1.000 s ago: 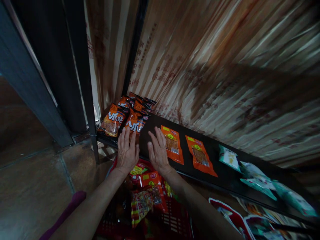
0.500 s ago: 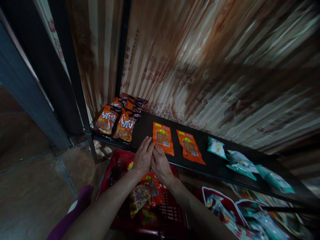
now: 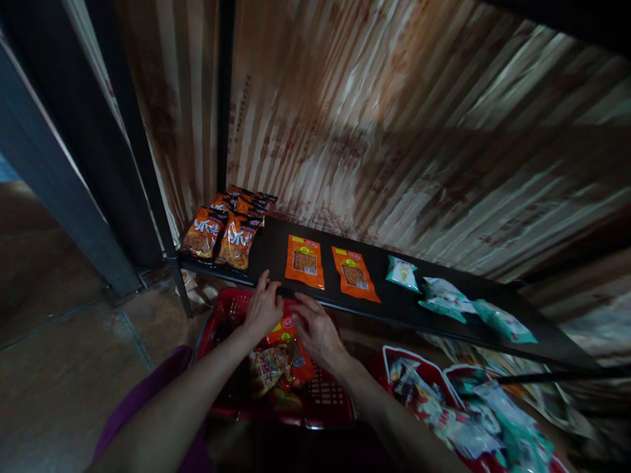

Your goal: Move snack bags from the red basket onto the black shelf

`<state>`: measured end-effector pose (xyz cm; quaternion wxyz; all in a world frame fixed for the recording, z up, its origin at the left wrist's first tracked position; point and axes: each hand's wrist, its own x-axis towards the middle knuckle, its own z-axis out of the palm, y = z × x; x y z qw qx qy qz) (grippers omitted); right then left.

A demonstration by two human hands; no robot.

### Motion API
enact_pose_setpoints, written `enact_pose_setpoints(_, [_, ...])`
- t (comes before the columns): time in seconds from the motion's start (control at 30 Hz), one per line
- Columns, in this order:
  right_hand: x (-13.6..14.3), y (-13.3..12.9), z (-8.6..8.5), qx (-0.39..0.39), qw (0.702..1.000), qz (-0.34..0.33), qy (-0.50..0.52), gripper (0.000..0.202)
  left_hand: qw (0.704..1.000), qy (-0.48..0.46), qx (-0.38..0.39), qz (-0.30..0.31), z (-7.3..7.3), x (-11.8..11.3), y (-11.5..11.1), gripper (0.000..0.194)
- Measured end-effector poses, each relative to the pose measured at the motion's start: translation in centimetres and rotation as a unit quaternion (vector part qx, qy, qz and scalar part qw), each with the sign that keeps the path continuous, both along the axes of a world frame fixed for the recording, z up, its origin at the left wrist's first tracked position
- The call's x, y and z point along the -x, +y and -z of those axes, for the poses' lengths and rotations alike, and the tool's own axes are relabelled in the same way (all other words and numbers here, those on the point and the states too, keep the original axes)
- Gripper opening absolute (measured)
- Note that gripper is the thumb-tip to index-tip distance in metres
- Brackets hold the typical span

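My left hand [image 3: 263,305] is over the far part of a red plastic basket [image 3: 328,389], fingers stretched toward the shelf edge and nothing in them. Across from it, my right hand [image 3: 318,328] hangs over the same basket with its fingers apart, also holding nothing. Between and below the hands lie snack packets: an orange packet [image 3: 282,330] and a multicoloured packet [image 3: 269,369]. On the black shelf [image 3: 269,253] just beyond, two flat orange snack packets [image 3: 304,263] lie side by side. To their left are several orange-and-black snack bags [image 3: 238,242].
Several green-and-white bags [image 3: 403,273] lie along the shelf's right part. Two more red baskets [image 3: 424,361] of packets stand on the floor at lower right. A dark metal post [image 3: 142,164] rises at the left; a striped plastic sheet [image 3: 345,151] hangs behind.
My hands, close together before, have moved apart and a little back from the shelf edge. The view has shifted, so shelf and packets appear further left.
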<state>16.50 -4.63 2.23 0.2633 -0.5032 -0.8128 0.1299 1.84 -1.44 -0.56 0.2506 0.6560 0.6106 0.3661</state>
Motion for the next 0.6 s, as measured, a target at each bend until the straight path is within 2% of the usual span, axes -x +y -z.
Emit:
enact_pose_setpoints(0.13, [-0.6, -2.7, -0.3, 0.045, 0.999, -0.012, -0.013, 0.027, 0.990, -0.096, 0.083, -0.054, -0.6, 0.1, -0.3, 0.032])
enact_pose_setpoints(0.27, [-1.9, -4.3, 0.8, 0.077, 0.997, -0.012, -0.004, 0.026, 0.959, -0.205, 0.179, -0.078, 0.6, 0.3, -0.5, 0.029])
enact_pose_setpoints(0.43, [-4.2, -4.6, 4.6, 0.152, 0.988, 0.008, 0.026, 0.026, 0.938, -0.225, 0.247, -0.090, 3.2, 1.4, -0.2, 0.027])
enact_pose_setpoints(0.6, [-5.0, -3.4, 9.0, 0.265, 0.964, 0.013, 0.005, 0.028, 0.932, -0.177, 0.312, -0.045, 5.2, 3.2, 0.0, 0.026])
